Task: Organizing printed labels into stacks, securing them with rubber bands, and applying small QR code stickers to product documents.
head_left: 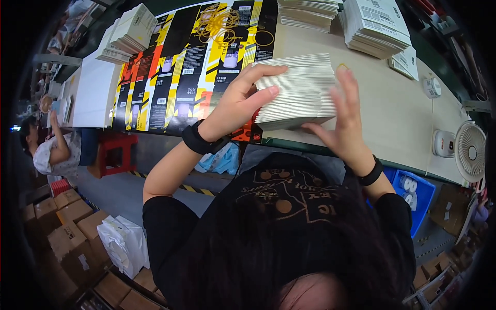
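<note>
From the head camera, a thick stack of flat white cards (298, 93) sits at the near edge of the smooth beige table (398, 119); the left hand (238, 101) clasps its left end, thumb on top; the right hand (345, 121) presses open-fingered against its right end; glossy black-and-yellow printed sheets (181, 67) lie just left, thin yellow rubber bands (219, 23) looped on them; a round white fan (470, 151) stands far right.
</note>
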Action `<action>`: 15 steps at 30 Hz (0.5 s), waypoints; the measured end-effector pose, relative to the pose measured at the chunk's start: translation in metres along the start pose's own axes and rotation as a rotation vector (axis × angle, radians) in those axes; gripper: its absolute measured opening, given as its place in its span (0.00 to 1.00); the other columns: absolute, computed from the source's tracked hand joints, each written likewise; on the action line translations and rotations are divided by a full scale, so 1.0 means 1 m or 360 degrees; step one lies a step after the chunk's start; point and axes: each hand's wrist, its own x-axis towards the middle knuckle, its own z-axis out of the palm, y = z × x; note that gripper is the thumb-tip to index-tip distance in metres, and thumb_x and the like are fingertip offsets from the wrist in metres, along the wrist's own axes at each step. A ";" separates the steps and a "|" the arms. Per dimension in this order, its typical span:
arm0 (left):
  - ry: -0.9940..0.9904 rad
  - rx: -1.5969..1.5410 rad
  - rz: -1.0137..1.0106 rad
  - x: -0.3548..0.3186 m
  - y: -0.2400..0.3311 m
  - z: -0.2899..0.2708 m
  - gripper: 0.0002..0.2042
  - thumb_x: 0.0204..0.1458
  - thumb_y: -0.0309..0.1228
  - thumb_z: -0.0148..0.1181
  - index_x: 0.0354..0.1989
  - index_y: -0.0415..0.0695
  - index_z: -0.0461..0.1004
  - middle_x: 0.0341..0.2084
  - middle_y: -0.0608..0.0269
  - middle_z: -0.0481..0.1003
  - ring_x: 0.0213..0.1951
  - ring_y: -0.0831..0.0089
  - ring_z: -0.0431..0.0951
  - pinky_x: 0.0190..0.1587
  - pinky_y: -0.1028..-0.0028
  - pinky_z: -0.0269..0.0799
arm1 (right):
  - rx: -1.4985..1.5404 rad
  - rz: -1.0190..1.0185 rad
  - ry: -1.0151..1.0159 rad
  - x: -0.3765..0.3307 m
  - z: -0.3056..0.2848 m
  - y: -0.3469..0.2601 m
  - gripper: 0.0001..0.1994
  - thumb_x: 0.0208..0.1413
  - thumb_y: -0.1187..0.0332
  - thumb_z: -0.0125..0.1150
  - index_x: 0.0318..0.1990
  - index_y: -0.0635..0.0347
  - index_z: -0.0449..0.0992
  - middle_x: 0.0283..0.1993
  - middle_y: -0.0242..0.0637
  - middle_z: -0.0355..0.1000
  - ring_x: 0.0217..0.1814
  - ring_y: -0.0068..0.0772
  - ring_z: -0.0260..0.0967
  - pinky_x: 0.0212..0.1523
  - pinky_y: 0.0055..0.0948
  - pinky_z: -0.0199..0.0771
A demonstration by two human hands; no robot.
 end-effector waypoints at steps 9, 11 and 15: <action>-0.0134 0.0006 0.0049 0.009 0.010 -0.011 0.15 0.53 0.29 0.51 0.49 0.41 0.66 0.43 0.65 0.68 0.42 0.82 0.66 0.44 0.82 0.62 | -0.0441 -0.0169 -0.0387 0.002 -0.018 -0.024 0.30 0.34 0.75 0.64 0.52 0.55 0.67 0.55 0.35 0.64 0.60 0.37 0.58 0.63 0.44 0.43; -0.0162 0.0011 0.0036 0.010 0.011 -0.013 0.15 0.53 0.30 0.51 0.49 0.40 0.66 0.44 0.64 0.68 0.43 0.81 0.66 0.45 0.81 0.62 | -0.0450 -0.0168 -0.0387 0.000 -0.018 -0.026 0.30 0.34 0.75 0.64 0.52 0.55 0.67 0.55 0.35 0.65 0.59 0.36 0.59 0.63 0.44 0.43; -0.0141 0.0127 0.0077 0.011 0.011 -0.014 0.15 0.52 0.31 0.51 0.48 0.42 0.68 0.43 0.62 0.68 0.42 0.78 0.68 0.44 0.81 0.63 | -0.0422 -0.0169 -0.0379 -0.007 -0.020 -0.029 0.31 0.32 0.78 0.61 0.52 0.55 0.67 0.56 0.34 0.64 0.61 0.38 0.58 0.63 0.44 0.42</action>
